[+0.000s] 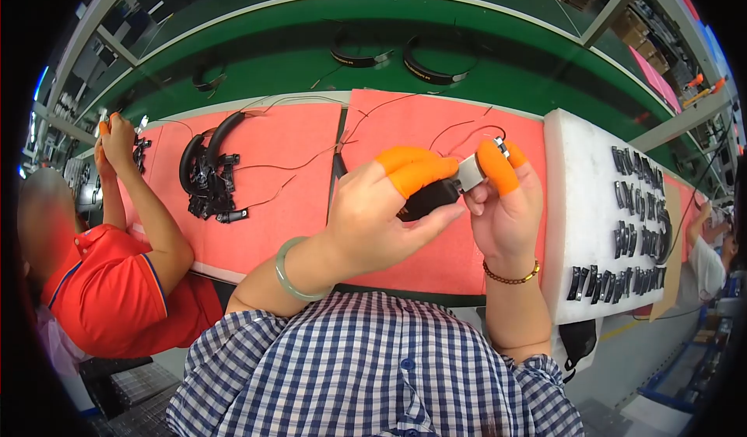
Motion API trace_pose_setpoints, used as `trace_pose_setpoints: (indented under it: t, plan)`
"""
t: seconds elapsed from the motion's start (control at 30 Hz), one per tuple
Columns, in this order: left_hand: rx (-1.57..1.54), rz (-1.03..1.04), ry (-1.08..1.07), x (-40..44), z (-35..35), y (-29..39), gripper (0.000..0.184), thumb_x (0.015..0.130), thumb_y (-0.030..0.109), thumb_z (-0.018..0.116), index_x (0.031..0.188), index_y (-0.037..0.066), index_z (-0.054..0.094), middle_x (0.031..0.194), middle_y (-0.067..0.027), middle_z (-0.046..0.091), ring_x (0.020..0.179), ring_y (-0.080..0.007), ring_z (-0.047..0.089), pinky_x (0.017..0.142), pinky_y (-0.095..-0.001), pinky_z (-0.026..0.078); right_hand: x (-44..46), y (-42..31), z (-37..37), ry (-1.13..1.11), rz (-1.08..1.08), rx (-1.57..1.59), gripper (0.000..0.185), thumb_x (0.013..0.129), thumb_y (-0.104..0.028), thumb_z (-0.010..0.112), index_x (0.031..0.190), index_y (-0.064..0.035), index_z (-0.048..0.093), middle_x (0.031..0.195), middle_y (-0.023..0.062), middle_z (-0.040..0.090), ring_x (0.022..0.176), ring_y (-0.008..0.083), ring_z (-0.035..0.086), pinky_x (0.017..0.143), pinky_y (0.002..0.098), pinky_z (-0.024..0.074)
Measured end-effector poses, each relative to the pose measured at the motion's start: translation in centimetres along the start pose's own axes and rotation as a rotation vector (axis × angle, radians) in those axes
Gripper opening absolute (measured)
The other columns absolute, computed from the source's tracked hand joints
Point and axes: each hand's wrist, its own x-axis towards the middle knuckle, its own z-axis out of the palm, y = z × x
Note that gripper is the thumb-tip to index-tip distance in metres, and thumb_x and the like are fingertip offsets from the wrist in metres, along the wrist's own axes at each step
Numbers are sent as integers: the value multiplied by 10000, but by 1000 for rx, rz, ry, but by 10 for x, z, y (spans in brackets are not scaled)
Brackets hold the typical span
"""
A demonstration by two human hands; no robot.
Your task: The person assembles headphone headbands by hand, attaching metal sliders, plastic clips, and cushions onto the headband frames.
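Note:
My left hand (pixel 369 215), with orange finger cots on its fingers, grips a black headphone headband (pixel 429 199) above the pink mat. Its flat silver metal end (pixel 470 173) sticks out to the right. My right hand (pixel 507 215), also in orange finger cots, pinches a small black and silver part (pixel 502 148) at the end of that metal strip. A thin dark wire loops near the right fingertips. How the small part sits on the metal is mostly hidden by the fingers.
A white foam block (pixel 566 203) at right carries rows of small black parts (pixel 640 242). Headbands (pixel 432 73) lie on the green conveyor (pixel 288 56) behind. Leftward on the pink mat is a heap of black parts (pixel 210 180) with wires. A co-worker in a red shirt (pixel 117 289) works at left.

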Motion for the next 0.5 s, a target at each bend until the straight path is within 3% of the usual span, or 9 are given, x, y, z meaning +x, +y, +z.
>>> trace_pose_setpoints:
  t: [0.07,0.13,0.17,0.23,0.27,0.33,0.37,0.43,0.5]
  plan:
    - [34,50,33,1,0,0,336,635,88,725,930,5,587,765,-51,575,638,-117,554,546,-220,441,1,-2,4,23,47,82,119,815,-82,577,904,-11,542,699,34,553,490,52,458,420,176,358]
    - [-138,-146,72,4,-3,0,265,637,67,679,885,9,605,777,-101,602,634,-196,582,548,-257,468,4,-5,8,-17,139,141,144,817,-84,575,940,-14,552,713,42,559,506,63,471,430,175,360]
    - [-117,-95,56,6,-5,-6,225,693,52,633,909,-1,598,771,-85,609,609,-161,574,536,-251,455,6,-4,6,-17,136,145,144,817,-84,575,940,-14,552,713,42,559,506,63,471,430,175,360]
    - [-573,-561,23,4,-4,-8,189,755,62,591,928,-14,592,766,-72,613,595,-126,564,531,-238,458,10,-2,0,-160,145,-17,177,830,-84,544,988,-3,540,758,34,543,595,59,490,459,160,367]
    - [-800,-693,-1,8,-7,-8,186,832,116,518,927,-29,586,754,-75,613,586,-118,565,523,-222,467,12,-6,0,-161,147,-13,177,830,-84,544,988,-3,540,758,34,543,595,59,490,459,160,367]
    - [-933,-742,-111,11,-15,-20,219,852,150,492,928,-35,581,750,-86,612,599,-130,579,533,-220,479,18,-17,2,-309,99,-419,165,813,-53,569,968,1,547,796,46,564,657,81,525,536,185,418]
    - [-1069,-787,-221,11,-18,-24,258,873,184,465,930,-42,575,747,-98,611,612,-141,594,543,-219,491,23,-17,0,-314,103,-416,165,813,-53,569,968,1,547,796,46,564,657,81,525,536,185,418]
    - [-1112,-869,-209,11,-15,-23,292,884,212,442,938,-47,568,761,-107,613,634,-153,606,555,-227,499,32,-16,-4,-405,-299,-812,140,803,-24,575,936,11,552,811,53,584,699,96,541,617,210,442]
    - [-1160,-945,-200,13,-11,-21,327,895,239,420,947,-52,560,776,-116,615,657,-165,618,566,-235,507,27,-15,2,-343,-225,-744,125,808,-23,565,928,13,552,816,49,582,708,97,540,635,215,442]
